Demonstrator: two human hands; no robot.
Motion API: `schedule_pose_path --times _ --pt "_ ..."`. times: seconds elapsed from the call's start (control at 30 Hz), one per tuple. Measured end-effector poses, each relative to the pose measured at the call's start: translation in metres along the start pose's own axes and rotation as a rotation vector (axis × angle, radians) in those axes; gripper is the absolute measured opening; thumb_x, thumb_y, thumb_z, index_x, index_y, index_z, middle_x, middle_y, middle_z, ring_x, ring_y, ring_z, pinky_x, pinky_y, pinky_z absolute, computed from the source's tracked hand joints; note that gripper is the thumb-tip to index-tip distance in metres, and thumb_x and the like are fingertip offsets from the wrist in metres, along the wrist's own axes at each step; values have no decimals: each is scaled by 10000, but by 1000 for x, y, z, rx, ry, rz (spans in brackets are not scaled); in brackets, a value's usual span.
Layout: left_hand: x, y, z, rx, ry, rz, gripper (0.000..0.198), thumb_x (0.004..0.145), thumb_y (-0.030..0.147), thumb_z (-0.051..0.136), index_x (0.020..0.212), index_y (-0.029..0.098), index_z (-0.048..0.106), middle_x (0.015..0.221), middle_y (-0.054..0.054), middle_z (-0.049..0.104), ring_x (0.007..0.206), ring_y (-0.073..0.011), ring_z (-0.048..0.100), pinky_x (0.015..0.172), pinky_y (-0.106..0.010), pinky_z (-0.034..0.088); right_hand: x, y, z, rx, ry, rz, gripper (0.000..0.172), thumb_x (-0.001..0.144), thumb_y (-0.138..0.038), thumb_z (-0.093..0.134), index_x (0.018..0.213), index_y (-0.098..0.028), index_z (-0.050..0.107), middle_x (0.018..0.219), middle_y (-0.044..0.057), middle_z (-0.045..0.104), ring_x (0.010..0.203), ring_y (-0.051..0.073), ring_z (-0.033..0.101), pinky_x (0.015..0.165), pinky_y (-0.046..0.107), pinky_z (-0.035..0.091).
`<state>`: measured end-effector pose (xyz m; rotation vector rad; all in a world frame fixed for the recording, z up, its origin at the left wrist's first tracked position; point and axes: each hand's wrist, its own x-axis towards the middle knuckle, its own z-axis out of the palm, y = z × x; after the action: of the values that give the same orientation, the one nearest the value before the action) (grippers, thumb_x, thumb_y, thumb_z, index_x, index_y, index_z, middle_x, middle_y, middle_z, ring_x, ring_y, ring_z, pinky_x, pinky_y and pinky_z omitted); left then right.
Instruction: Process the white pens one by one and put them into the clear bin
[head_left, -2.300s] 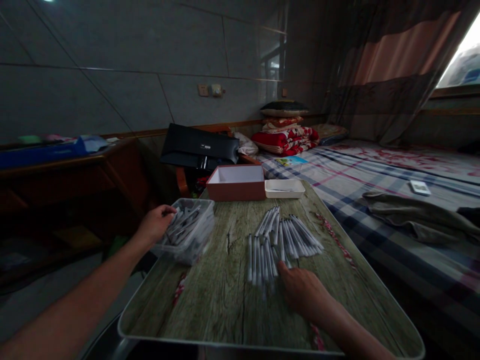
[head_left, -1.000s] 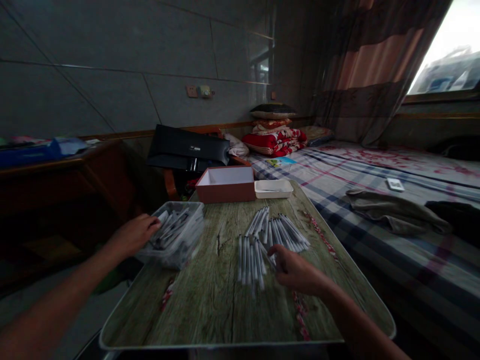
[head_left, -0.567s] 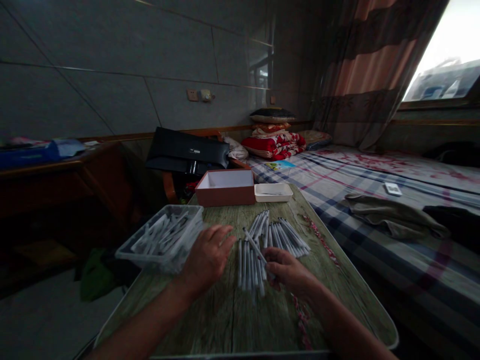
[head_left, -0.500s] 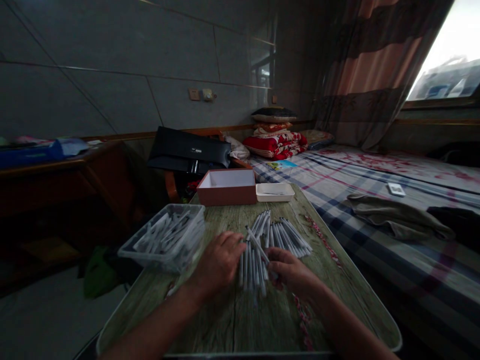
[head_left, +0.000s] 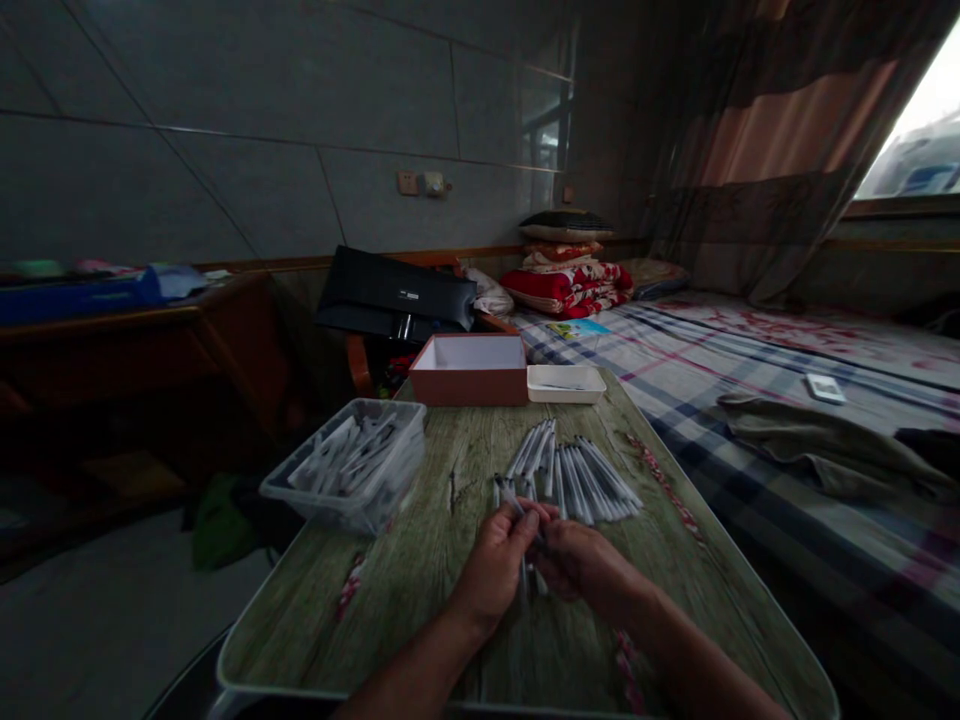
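One wood-grain tabletop (head_left: 420,620): closest of everything, pale rim.
Left hand (head_left: 493,562): over the near half, pinching one clear-barrelled pen (head_left: 510,494) between thumb and fingers.
Right hand (head_left: 583,558): pressed up against the left, fingers curled in, probably on the same pen's lower end; half hidden, so can't say for sure.
Pen work, current step: at a guess, handling a single pen two-handed, low over the others.
Pen work, next move: imo calls for a firm pinch on a skinny barrel, without scattering the pens underneath.
Front row of pens (head_left: 530,488): mostly covered by the hands.
Fanned pens (head_left: 592,480): just beyond, off to the right, lying flat.
Clear plastic tub (head_left: 394,490): left side, piled with jumbled pens or parts (head_left: 349,455), too blurry to sort out.
Reddish-brown box (head_left: 469,388): far end, white inside.
Cream tray (head_left: 566,396): right beside the box.
Dark monitor (head_left: 397,290): behind the box, back side showing.
Folded red quilt (head_left: 562,290): way back by the tiled wall (head_left: 225,180).
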<state>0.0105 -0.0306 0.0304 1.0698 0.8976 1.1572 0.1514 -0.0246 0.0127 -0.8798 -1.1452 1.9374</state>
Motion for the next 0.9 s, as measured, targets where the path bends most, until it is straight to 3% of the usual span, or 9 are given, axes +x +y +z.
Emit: schedule_pose_path --times 0.13,0.43,0.63,0.8,0.9 --pt "0 -1 -7 -119 -103 -35 247 842 407 564 864 170 629 1035 -92 698 1001 -216 614 946 -361 418 -2 0 4 51 -49 50 414 727 -544 635 723 -188 425 537 -95 303 421 33 196 401 196 106" --pt "-1 -5 -12 -42 36 -46 332 827 492 555 748 172 587 974 -89 719 940 -230 646 894 -359 461 8 12 17 -98 83 24 538 695 -701 590 675 -186 435 503 -91 328 393 35 216 379 206 137" --pt "1 -7 -12 -44 43 -20 303 823 465 574 728 177 581 968 -84 723 965 -232 644 905 -360 459 18 22 12 -263 94 -153 535 800 -666 504 590 -179 434 496 -67 326 436 52 228 411 228 139" --pt "3 -7 -16 -40 37 3 271 825 425 587 742 167 604 982 -95 722 971 -233 644 905 -361 458 18 21 6 -276 62 -115 520 818 -621 509 560 -176 428 490 -58 344 433 53 255 414 219 155" --pt "4 -7 -19 -65 -5 -16 225 798 390 631 794 164 636 986 -96 725 974 -234 647 910 -363 455 13 15 5 -59 45 -23 334 786 -491 591 741 -160 582 516 -79 324 422 49 230 403 200 142"
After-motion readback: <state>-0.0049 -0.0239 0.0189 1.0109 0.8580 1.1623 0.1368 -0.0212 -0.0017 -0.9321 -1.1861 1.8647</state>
